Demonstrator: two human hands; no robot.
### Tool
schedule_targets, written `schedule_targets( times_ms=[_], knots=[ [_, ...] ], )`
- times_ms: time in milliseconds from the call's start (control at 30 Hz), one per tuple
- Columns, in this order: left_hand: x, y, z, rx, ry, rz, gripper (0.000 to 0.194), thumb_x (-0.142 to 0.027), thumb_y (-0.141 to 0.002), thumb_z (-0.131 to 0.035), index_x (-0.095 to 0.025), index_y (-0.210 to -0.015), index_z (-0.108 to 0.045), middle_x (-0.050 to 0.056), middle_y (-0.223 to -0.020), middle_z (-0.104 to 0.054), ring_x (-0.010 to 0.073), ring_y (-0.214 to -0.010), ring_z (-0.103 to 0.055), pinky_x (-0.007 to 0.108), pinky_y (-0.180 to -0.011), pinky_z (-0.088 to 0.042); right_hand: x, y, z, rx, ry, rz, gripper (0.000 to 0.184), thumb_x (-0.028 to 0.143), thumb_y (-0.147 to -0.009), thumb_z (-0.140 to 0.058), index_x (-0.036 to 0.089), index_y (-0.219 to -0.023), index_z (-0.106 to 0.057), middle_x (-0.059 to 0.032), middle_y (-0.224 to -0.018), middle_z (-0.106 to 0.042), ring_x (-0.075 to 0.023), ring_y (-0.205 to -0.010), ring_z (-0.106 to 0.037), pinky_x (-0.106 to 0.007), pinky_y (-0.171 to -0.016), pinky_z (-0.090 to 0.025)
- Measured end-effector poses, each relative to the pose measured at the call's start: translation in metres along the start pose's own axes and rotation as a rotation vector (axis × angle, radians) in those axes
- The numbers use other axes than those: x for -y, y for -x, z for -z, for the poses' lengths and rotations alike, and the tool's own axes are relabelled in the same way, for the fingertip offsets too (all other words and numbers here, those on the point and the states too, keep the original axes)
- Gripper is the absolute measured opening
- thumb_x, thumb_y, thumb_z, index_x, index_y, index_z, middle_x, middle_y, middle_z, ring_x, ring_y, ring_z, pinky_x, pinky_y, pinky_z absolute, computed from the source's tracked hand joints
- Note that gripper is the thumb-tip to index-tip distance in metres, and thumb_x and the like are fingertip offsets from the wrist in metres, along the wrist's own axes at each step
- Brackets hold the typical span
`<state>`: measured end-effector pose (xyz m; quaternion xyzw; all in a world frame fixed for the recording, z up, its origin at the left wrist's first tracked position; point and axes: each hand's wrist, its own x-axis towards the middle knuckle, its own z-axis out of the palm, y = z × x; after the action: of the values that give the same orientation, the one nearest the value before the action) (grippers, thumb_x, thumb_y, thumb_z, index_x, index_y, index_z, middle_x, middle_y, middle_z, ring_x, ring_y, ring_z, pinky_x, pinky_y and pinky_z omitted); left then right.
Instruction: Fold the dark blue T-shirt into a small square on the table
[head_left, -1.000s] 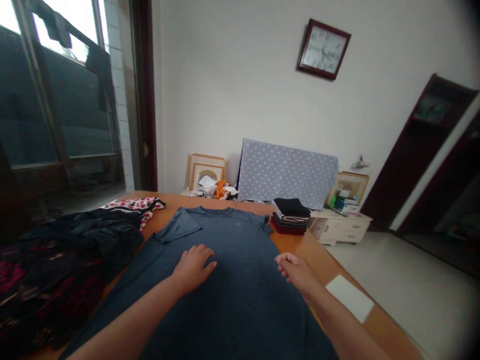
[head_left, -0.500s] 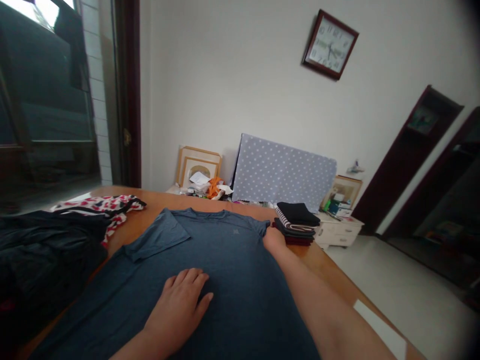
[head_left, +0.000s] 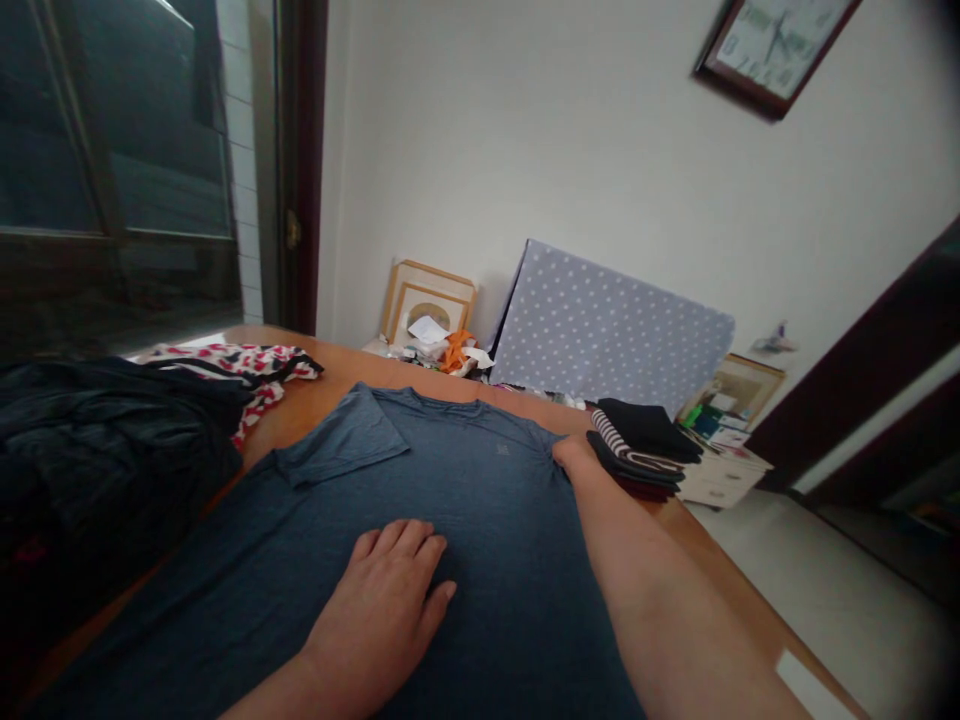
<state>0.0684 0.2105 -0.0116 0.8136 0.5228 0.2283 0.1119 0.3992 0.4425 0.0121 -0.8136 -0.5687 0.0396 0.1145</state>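
A dark blue T-shirt (head_left: 487, 540) lies spread over the wooden table, neckline at the far side and a small logo on the chest. Its left sleeve is folded inward over the front. My left hand (head_left: 390, 590) rests palm down on the middle of the shirt, fingers extended and thumb apart. At the far right, my right hand (head_left: 574, 455) pinches the shirt by its right sleeve; the fingertips are partly hidden. Just beyond that hand stands a stack of folded clothes (head_left: 645, 430), black on top with a striped piece below.
On the left lies a heap of dark clothes (head_left: 112, 460) with a red-and-white patterned garment (head_left: 277, 365) behind it. The wooden table (head_left: 337, 365) has a white card (head_left: 810, 685) near its right edge. A dotted cloth (head_left: 607, 320) and a white cabinet (head_left: 724, 480) stand beyond.
The view has tilted and turned left, so everything sits further right in it. My left hand stays flat on the T-shirt, and my right hand keeps hold of the sleeve, tugged slightly.
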Motion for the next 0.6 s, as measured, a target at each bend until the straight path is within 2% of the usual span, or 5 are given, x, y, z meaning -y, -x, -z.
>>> schedule_targets(
  times_ms=[133,267,367,467,600],
  knots=[
    [0.000,0.000,0.000,0.006,0.002,-0.001,0.037,-0.047,-0.092,-0.049,-0.032,-0.122,-0.064,0.009,-0.128,-0.062,0.0329,-0.120,-0.052,0.053,-0.101,-0.036,0.003,0.003,0.003,-0.004,0.053,-0.064,0.050,0.043,-0.091,-0.053,0.003,-0.116,-0.069,-0.0282,-0.111,-0.069,-0.0324,-0.105,-0.067,-0.037,-0.084,-0.052],
    [0.000,0.001,0.000,0.008,-0.008,-0.010,0.038,-0.047,-0.093,-0.048,-0.031,-0.123,-0.064,0.009,-0.129,-0.061,0.0333,-0.120,-0.051,0.053,-0.101,-0.035,0.017,0.025,0.002,-0.080,0.091,-0.024,0.042,0.037,-0.094,-0.049,0.012,-0.124,-0.064,-0.0224,-0.117,-0.067,-0.0292,-0.108,-0.065,-0.037,-0.090,-0.047],
    [0.000,0.001,0.000,0.004,-0.008,-0.011,0.038,-0.047,-0.093,-0.048,-0.030,-0.123,-0.064,0.009,-0.128,-0.061,0.0333,-0.120,-0.051,0.053,-0.101,-0.035,0.026,0.049,0.000,-0.116,0.100,0.148,0.038,0.042,-0.095,-0.049,0.021,-0.123,-0.063,-0.0136,-0.118,-0.069,-0.0264,-0.110,-0.062,-0.035,-0.093,-0.043],
    [0.000,0.001,0.000,0.000,-0.016,-0.015,0.037,-0.047,-0.093,-0.049,-0.030,-0.122,-0.065,0.009,-0.128,-0.061,0.0331,-0.119,-0.051,0.052,-0.100,-0.035,0.024,0.068,0.005,-0.130,0.040,0.356,0.041,0.054,-0.097,-0.044,0.025,-0.117,-0.066,-0.0070,-0.112,-0.070,-0.0226,-0.105,-0.062,-0.029,-0.086,-0.042],
    [-0.001,0.001,0.000,0.005,-0.043,-0.014,0.038,-0.047,-0.093,-0.048,-0.029,-0.123,-0.064,0.009,-0.128,-0.061,0.0333,-0.119,-0.051,0.052,-0.100,-0.035,0.004,0.073,0.021,-0.172,0.009,0.254,0.043,0.049,-0.099,-0.036,0.025,-0.112,-0.069,-0.0057,-0.104,-0.071,-0.0199,-0.093,-0.062,-0.025,-0.074,-0.039]
  ],
)
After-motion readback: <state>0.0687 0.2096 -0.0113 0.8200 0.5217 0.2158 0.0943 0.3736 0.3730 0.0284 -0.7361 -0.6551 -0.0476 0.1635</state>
